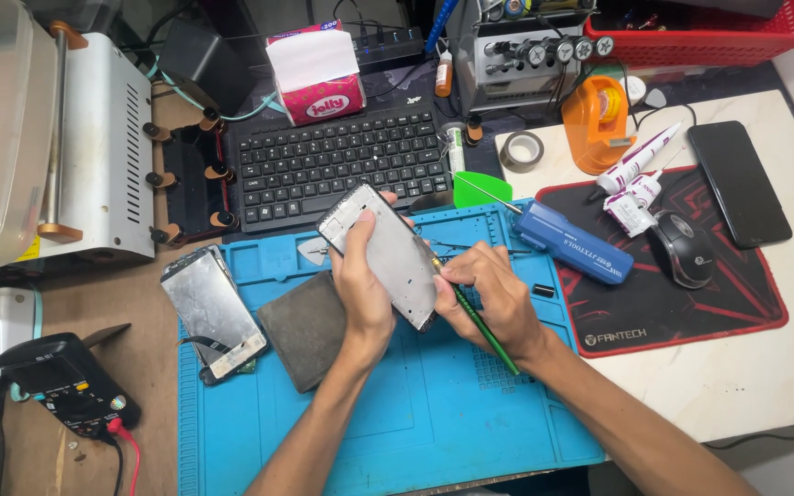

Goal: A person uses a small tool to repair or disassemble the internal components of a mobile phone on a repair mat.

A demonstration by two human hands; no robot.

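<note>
My left hand [362,283] grips a bare metal phone frame [388,253] from its left side and holds it tilted above the blue repair mat [415,404]. My right hand [493,298] holds a green-handled tool [484,329] like a pen, with its tip against the frame's right edge. A second opened phone part [211,310] with a silver back lies on the mat's left edge. Beside it sits a dark grey square pad [303,331].
A black keyboard [337,165] sits behind the mat, with a pink tissue pack [314,73] above it. To the right lie a blue screwdriver case [573,242], glue tubes [634,174], a mouse [682,248], a black phone [739,182] and an orange tape dispenser [599,124]. A multimeter [71,386] lies lower left.
</note>
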